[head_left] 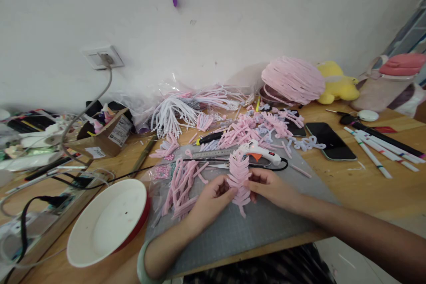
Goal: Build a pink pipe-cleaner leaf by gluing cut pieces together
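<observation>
A pink feather-shaped piece of pipe cleaners (239,176) is held upright above the grey cutting mat (233,239). My left hand (218,195) pinches its left edge, thumb in front. On the other edge, my right hand (271,187) grips it between thumb and fingers. Just behind the piece lies a white hot glue gun (262,153) with an orange trigger, its nozzle end partly hidden. Bent pink pipe cleaners (181,182) are heaped on the mat left of my hands. Beyond the glue gun spreads a pile of short pink pieces (241,128).
At the left stands a white round dish (109,226) beside a power strip (53,222). A black cable crosses the mat. Phones (331,141) and white sticks (382,151) lie to the right. Along the wall are white pipe cleaners (173,113) and a yellow plush toy (337,83).
</observation>
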Tool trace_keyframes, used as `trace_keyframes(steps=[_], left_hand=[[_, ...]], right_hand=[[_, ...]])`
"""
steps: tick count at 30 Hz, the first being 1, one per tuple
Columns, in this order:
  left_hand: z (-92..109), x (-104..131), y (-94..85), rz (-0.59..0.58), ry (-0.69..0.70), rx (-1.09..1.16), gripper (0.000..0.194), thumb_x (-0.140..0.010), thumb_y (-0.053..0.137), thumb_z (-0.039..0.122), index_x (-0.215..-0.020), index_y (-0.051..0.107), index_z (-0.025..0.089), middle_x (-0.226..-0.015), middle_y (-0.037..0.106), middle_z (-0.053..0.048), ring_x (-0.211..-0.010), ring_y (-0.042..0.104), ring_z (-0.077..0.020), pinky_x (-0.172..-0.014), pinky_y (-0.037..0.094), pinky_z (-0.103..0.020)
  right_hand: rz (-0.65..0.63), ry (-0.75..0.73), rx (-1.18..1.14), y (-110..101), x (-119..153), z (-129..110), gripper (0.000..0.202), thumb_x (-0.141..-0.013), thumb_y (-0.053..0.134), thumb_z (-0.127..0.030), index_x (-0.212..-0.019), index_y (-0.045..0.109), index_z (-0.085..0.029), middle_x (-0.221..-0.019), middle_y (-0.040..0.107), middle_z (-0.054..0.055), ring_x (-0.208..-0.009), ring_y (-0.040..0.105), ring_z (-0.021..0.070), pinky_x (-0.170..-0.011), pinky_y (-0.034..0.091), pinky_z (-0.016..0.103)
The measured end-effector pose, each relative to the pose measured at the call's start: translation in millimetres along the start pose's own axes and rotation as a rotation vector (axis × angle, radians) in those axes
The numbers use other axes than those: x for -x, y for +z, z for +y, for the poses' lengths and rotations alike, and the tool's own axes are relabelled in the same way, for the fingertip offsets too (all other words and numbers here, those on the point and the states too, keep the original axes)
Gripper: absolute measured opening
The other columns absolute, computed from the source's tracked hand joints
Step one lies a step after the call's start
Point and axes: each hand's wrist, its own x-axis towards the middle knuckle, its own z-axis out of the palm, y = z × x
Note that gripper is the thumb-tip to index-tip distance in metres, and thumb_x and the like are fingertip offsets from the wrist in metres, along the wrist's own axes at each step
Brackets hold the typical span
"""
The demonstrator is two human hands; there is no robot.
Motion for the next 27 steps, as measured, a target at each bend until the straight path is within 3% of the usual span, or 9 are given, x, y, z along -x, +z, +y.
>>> trace_keyframes(steps=[5, 15, 27], left_hand=[[4, 0, 2.3, 0.039, -0.045, 0.024, 0.035, -0.066, 0.066, 0.047, -0.07, 0.052, 0.016, -0.06, 0.05, 0.004, -0.057, 0.045, -0.0106, -0.056, 0.035, -0.021], [7, -1, -1.5, 0.019, -0.03, 0.071, 0.032, -0.067, 0.065, 0.044, -0.072, 0.054, 0.015, -0.065, 0.05, 0.002, -0.063, 0.044, -0.012, -0.061, 0.034, -0.023], [8, -3, -4.3, 0.004, -0.066, -0.073, 0.03, -0.066, 0.065, 0.042, -0.062, 0.053, 0.015, -0.058, 0.049, 0.004, -0.059, 0.044, -0.0114, -0.059, 0.034, -0.022]], right_hand=[[-0.072, -0.01, -0.069, 5, 0, 3, 0.036, -0.068, 0.067, -0.042, -0.087, 0.054, -0.014, -0.073, 0.056, -0.001, -0.059, 0.05, 0.0091, -0.051, 0.043, 0.021], [0.077, 0.008, -0.026, 2, -2, 0, 0.029, -0.068, 0.067, -0.037, -0.078, 0.054, -0.014, -0.065, 0.056, -0.002, -0.052, 0.048, 0.0084, -0.049, 0.042, 0.022], [0.072, 0.045, -0.025, 0, -2, -1, 0.03, -0.064, 0.068, -0.038, -0.075, 0.055, -0.014, -0.065, 0.057, -0.001, -0.051, 0.049, 0.0092, -0.049, 0.041, 0.023]])
